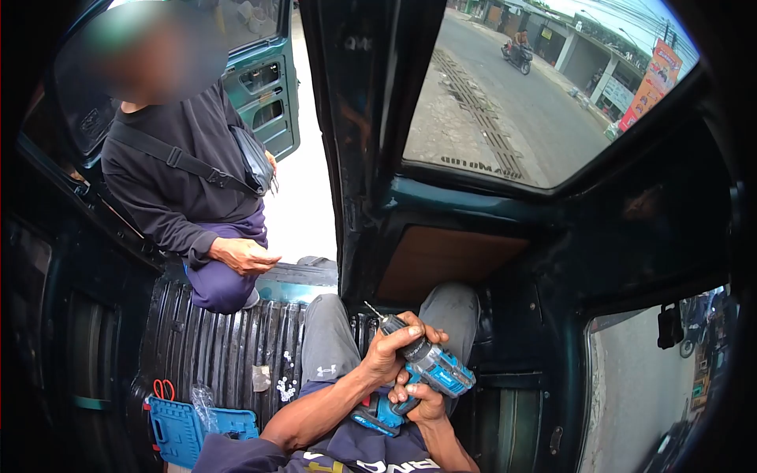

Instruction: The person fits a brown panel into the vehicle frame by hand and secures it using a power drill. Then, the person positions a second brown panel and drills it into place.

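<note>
A blue and black cordless drill (443, 370) is held above my lap, its body tilted and its nose pointing up and to the left. A thin drill bit (373, 310) sticks out of the black chuck. My left hand (386, 349) is wrapped round the chuck end. The drill's grip is in my right hand (423, 400), whose fingers are closed near the trigger. The battery base (380, 416) of the drill hangs low against my shirt. My left palm and the trigger itself are partly hidden.
A blue tool case (175, 426) lies at lower left, with red-handled scissors (164, 389) and a clear plastic bag (203, 406). Small white bits (285, 389) lie on the ribbed floor (236, 347). Another person (185, 165) sits by the open door (264, 94); a dark window pillar (359, 158) stands ahead.
</note>
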`<state>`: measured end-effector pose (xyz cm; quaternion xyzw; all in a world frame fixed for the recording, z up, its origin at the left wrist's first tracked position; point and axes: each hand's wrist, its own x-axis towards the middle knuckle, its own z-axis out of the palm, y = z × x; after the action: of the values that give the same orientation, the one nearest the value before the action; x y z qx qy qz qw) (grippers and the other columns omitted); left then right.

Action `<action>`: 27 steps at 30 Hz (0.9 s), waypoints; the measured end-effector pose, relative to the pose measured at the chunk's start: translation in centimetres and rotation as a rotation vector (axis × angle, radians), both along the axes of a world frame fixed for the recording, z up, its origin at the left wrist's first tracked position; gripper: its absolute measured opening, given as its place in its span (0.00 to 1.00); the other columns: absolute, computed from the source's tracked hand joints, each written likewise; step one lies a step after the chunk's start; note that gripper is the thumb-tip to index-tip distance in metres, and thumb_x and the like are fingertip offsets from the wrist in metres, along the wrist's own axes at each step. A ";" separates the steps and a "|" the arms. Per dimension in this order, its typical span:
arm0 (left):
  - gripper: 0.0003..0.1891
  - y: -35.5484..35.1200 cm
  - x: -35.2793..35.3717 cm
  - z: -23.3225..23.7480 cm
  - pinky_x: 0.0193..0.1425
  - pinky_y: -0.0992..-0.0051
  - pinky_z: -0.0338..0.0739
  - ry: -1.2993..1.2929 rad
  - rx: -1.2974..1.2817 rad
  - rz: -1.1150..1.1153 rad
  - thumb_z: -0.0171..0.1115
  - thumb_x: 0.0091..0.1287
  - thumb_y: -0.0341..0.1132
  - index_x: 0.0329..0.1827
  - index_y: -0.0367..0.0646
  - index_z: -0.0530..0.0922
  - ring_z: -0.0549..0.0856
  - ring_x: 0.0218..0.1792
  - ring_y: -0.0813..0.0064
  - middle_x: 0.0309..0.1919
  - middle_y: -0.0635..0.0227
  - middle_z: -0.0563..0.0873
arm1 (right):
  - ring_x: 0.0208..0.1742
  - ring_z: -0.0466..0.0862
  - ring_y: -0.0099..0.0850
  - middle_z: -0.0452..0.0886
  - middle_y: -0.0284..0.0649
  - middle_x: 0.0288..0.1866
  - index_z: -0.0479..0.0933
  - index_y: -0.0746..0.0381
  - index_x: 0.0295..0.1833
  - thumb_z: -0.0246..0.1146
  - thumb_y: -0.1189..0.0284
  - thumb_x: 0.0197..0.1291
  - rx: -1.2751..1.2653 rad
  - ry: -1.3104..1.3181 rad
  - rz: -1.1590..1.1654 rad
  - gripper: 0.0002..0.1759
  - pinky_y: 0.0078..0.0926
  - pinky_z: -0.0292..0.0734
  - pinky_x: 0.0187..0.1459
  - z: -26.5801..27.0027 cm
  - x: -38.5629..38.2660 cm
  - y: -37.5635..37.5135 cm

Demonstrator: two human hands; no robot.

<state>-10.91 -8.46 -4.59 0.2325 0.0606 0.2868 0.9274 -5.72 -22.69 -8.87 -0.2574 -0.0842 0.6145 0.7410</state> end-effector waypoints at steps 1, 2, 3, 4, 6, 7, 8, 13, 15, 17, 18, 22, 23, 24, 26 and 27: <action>0.07 0.1 0.0 0.0 0.75 0.49 0.69 0.000 0.011 -0.002 0.66 0.68 0.37 0.36 0.45 0.79 0.87 0.54 0.53 0.39 0.55 0.89 | 0.34 0.80 0.27 0.79 0.40 0.41 0.73 0.66 0.53 0.63 0.78 0.56 0.001 0.010 0.008 0.18 0.34 0.81 0.42 -0.2 0.2 0.0; 0.08 0.1 0.0 0.0 0.76 0.49 0.68 0.002 0.013 -0.005 0.66 0.68 0.38 0.35 0.45 0.79 0.87 0.54 0.53 0.39 0.55 0.89 | 0.33 0.80 0.27 0.78 0.39 0.41 0.73 0.66 0.52 0.63 0.78 0.56 0.000 -0.020 0.021 0.17 0.34 0.81 0.42 -0.5 0.3 -0.1; 0.08 0.2 0.0 -0.1 0.77 0.49 0.66 0.003 0.015 -0.007 0.67 0.68 0.38 0.35 0.45 0.79 0.87 0.54 0.53 0.39 0.55 0.89 | 0.34 0.80 0.27 0.79 0.40 0.42 0.74 0.66 0.52 0.63 0.78 0.56 0.007 -0.026 0.019 0.17 0.34 0.81 0.42 -0.7 0.3 0.0; 0.09 0.4 -0.1 -0.2 0.79 0.49 0.64 0.007 0.014 -0.003 0.67 0.68 0.39 0.35 0.45 0.80 0.87 0.53 0.54 0.39 0.56 0.89 | 0.34 0.81 0.27 0.79 0.38 0.41 0.74 0.67 0.52 0.64 0.77 0.57 0.001 -0.042 0.031 0.17 0.34 0.81 0.43 -0.7 0.3 -0.1; 0.06 0.7 -0.3 -0.8 0.67 0.53 0.79 0.028 0.038 0.056 0.64 0.71 0.34 0.38 0.41 0.80 0.87 0.56 0.57 0.40 0.55 0.89 | 0.36 0.82 0.28 0.80 0.39 0.39 0.75 0.69 0.54 0.66 0.75 0.59 -0.038 -0.039 0.029 0.19 0.35 0.81 0.45 0.3 0.3 0.2; 0.07 0.7 -0.3 -0.9 0.65 0.54 0.80 0.075 0.043 0.093 0.65 0.71 0.35 0.38 0.41 0.80 0.87 0.55 0.57 0.39 0.56 0.89 | 0.36 0.82 0.28 0.80 0.39 0.39 0.75 0.69 0.54 0.66 0.75 0.59 -0.040 -0.037 0.024 0.19 0.35 0.81 0.45 0.3 0.4 0.1; 0.08 0.8 -0.4 -1.2 0.62 0.56 0.83 0.084 0.029 0.119 0.65 0.70 0.35 0.38 0.41 0.81 0.88 0.53 0.58 0.39 0.56 0.89 | 0.36 0.83 0.29 0.81 0.40 0.40 0.75 0.70 0.56 0.66 0.75 0.59 -0.091 -0.057 0.038 0.20 0.36 0.81 0.45 0.3 0.6 0.1; 0.08 0.8 -1.1 -3.0 0.60 0.57 0.84 0.075 -0.028 0.138 0.66 0.71 0.36 0.37 0.41 0.81 0.88 0.53 0.58 0.38 0.56 0.89 | 0.40 0.85 0.34 0.83 0.44 0.41 0.74 0.71 0.60 0.70 0.76 0.60 -0.179 -0.086 0.066 0.24 0.39 0.84 0.46 -1.1 0.4 -0.4; 0.08 0.8 -1.5 -3.5 0.60 0.57 0.84 0.085 -0.046 0.145 0.66 0.70 0.36 0.37 0.41 0.80 0.88 0.53 0.58 0.38 0.56 0.89 | 0.41 0.85 0.34 0.83 0.44 0.41 0.74 0.71 0.61 0.71 0.76 0.59 -0.183 -0.086 0.069 0.25 0.39 0.84 0.47 -1.1 0.1 -0.5; 0.09 0.8 -1.6 -3.8 0.61 0.56 0.83 0.075 -0.074 0.141 0.67 0.70 0.37 0.37 0.41 0.80 0.88 0.53 0.58 0.39 0.56 0.89 | 0.42 0.86 0.34 0.83 0.44 0.40 0.74 0.71 0.61 0.71 0.75 0.60 -0.249 -0.145 0.057 0.24 0.39 0.84 0.48 -0.8 -0.1 -0.6; 0.09 0.7 -1.7 -3.8 0.61 0.56 0.83 0.074 -0.076 0.142 0.67 0.70 0.37 0.37 0.41 0.80 0.88 0.53 0.58 0.39 0.56 0.89 | 0.42 0.86 0.34 0.83 0.44 0.40 0.74 0.71 0.61 0.71 0.75 0.60 -0.251 -0.146 0.058 0.24 0.39 0.84 0.48 -0.5 -0.2 -0.7; 0.09 1.1 -1.7 -3.4 0.63 0.55 0.82 0.086 -0.046 0.112 0.68 0.70 0.38 0.38 0.43 0.80 0.88 0.54 0.57 0.40 0.57 0.89 | 0.37 0.83 0.30 0.81 0.40 0.34 0.75 0.69 0.58 0.70 0.73 0.62 -0.163 -0.120 0.104 0.21 0.33 0.81 0.47 -0.6 0.2 -0.1; 0.09 1.0 -1.7 -3.4 0.64 0.54 0.81 0.086 -0.038 0.101 0.68 0.70 0.38 0.39 0.43 0.80 0.88 0.54 0.57 0.41 0.57 0.89 | 0.35 0.82 0.28 0.80 0.38 0.32 0.76 0.69 0.56 0.69 0.73 0.63 -0.112 -0.096 0.143 0.19 0.31 0.80 0.46 -1.0 0.3 -0.1; 0.09 1.0 -1.6 -3.3 0.64 0.54 0.81 0.058 -0.024 0.105 0.69 0.70 0.38 0.40 0.43 0.80 0.88 0.54 0.57 0.41 0.57 0.89 | 0.34 0.80 0.24 0.79 0.36 0.37 0.76 0.67 0.55 0.67 0.78 0.65 -0.088 -0.052 0.128 0.14 0.28 0.79 0.44 -1.2 0.1 0.0; 0.09 0.8 -1.5 -3.3 0.65 0.54 0.81 0.035 -0.063 0.113 0.69 0.70 0.38 0.39 0.43 0.79 0.88 0.55 0.57 0.41 0.57 0.90 | 0.35 0.80 0.25 0.80 0.37 0.37 0.76 0.67 0.54 0.67 0.78 0.65 -0.092 -0.065 0.118 0.14 0.28 0.79 0.44 -1.2 0.0 0.1; 0.09 0.8 -1.4 -3.3 0.65 0.54 0.80 0.010 -0.097 0.117 0.69 0.70 0.38 0.39 0.44 0.79 0.88 0.55 0.57 0.41 0.56 0.90 | 0.35 0.80 0.25 0.80 0.37 0.37 0.76 0.67 0.54 0.67 0.78 0.65 -0.092 -0.080 0.104 0.14 0.28 0.79 0.44 -1.2 -0.1 0.2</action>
<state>-12.35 -7.62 -7.86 0.1847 0.0926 0.3361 0.9189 -5.77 -22.45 -10.08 -0.3107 -0.0984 0.6445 0.6917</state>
